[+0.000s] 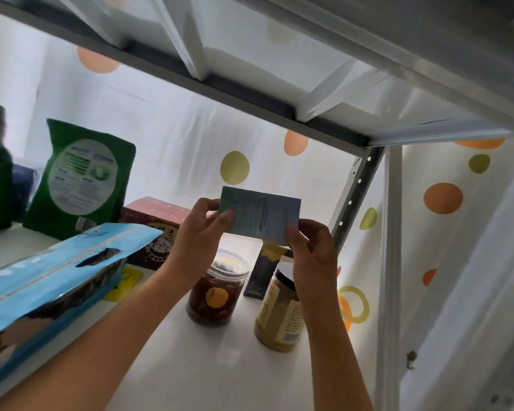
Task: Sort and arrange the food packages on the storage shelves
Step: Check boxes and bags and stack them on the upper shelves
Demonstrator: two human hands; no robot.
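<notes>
You are holding a flat packet (260, 215) above the shelf (172, 345), left hand (204, 225) pinching its left edge, right hand (310, 250) pinching its lower right corner. Its print is too blurred to read. Your right hand is hiding part of the tan jar (279, 312); the blue bag (51, 280) is running off the left edge.

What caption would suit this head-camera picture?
Both hands, left and right, hold a small packet above two jars on a white shelf.

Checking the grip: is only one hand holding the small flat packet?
No, the left hand and right hand both pinch the packet.
</notes>
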